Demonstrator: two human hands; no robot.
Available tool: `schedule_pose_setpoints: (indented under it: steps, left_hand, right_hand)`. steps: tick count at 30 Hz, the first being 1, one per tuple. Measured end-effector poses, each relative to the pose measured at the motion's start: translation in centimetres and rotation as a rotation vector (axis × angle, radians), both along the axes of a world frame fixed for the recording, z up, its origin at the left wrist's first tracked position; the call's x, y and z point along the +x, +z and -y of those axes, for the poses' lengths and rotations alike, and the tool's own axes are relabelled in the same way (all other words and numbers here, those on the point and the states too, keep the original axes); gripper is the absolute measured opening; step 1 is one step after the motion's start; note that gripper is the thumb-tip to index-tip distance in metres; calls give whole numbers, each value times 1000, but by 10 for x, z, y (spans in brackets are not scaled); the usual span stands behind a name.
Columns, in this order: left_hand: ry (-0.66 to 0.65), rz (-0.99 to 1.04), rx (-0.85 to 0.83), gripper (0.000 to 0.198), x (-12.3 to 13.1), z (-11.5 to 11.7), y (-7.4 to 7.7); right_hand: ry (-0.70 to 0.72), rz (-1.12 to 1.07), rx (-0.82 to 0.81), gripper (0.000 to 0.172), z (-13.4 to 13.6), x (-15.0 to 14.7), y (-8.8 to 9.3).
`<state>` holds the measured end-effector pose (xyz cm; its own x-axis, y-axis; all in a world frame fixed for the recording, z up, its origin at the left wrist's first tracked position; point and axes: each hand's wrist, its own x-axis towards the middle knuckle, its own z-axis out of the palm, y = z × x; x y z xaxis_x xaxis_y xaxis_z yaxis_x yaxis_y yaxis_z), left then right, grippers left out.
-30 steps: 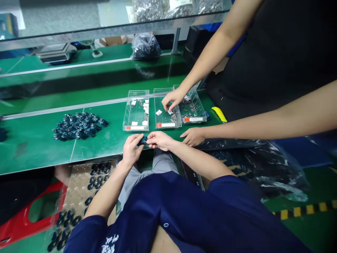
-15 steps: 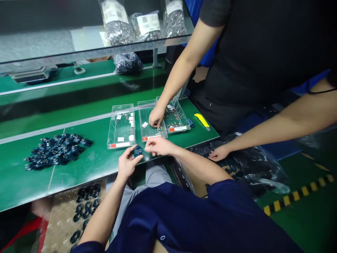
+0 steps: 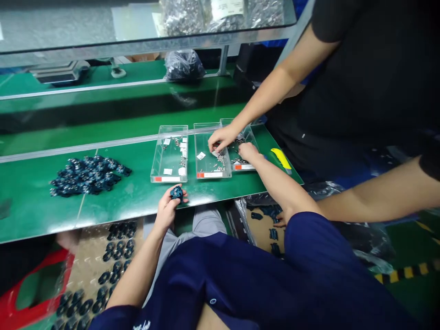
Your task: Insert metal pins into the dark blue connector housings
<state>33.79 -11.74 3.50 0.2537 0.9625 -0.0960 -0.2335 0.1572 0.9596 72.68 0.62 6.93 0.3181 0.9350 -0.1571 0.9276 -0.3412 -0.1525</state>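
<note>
My left hand [image 3: 167,210] holds a small dark blue part [image 3: 176,193] in its fingers, just off the near edge of the green bench. My right hand [image 3: 248,152] reaches over the front edge of the rightmost clear plastic tray [image 3: 243,167], which holds small metal pieces. Whether it holds anything is hidden. Beside it, a co-worker's hand [image 3: 222,139] is in the middle clear tray [image 3: 202,169], among metal pieces and white slips. A third clear tray [image 3: 161,160] stands to the left.
A pile of dark blue parts [image 3: 87,176] lies on the green bench at left. A yellow-handled tool [image 3: 282,158] lies at right. Bags of metal parts [image 3: 206,13] sit on a glass shelf overhead. Plastic bags of dark parts [image 3: 96,270] lie below the bench.
My right hand has let go of the blue part and moved forward to the right tray. My left hand keeps the part. The co-worker's hand stays at the middle tray.
</note>
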Motion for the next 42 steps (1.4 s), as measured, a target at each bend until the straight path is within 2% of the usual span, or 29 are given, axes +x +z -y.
schedule_pose_setpoints:
  steps: [3,6,7,10,12,14,16,18,20,23,27,31,35,38,40,42]
  left_hand:
    - [36,-22,20,50,-4,-2,9]
    - [117,-117,93,45,-6,-1,21]
    - [137,-142,113,42,-5,0,25]
    - [118,-121,116,36,-1,5,33]
    - [63,-93,109,38,0,11,38]
    - [24,-106,128,38,-1,17,42]
    - [28,-122,148,38,-6,22,44]
    - [67,-64,126,37,-12,26,46]
    - [117,72,61,37,-17,28,45]
    - [153,289,-65,40,-24,29,43]
    - [123,369,-187,43,-29,30,43]
    - [63,357,-285,44,-32,32,47]
    - [17,332,-208,47,-36,32,51]
    - [-9,317,-146,41,-40,30,51]
    - [-7,264,-91,34,-43,27,48]
    - [-4,193,-32,31,-46,25,45]
  right_hand:
    - [-15,49,17,23,10,1,11]
    - [42,-104,203,19,48,-25,25]
    - [112,-231,256,17,67,-43,28]
    - [396,-581,248,11,125,-113,35]
    - [543,-625,302,10,150,-160,37]
    - [647,-616,343,9,161,-194,40]
    - [698,-632,345,9,162,-213,42]
    - [671,-710,324,7,161,-222,42]
    - [605,-860,278,7,162,-228,40]
    - [550,-1080,243,17,166,-238,32]
    - [604,-1069,403,23,166,-248,26]
    - [728,-1054,431,19,159,-247,30]
    - [653,-1111,437,17,154,-244,39]
    - [557,-1207,373,19,151,-245,45]
    - [567,-1221,329,20,147,-247,49]
    - [642,-1205,334,19,142,-250,52]
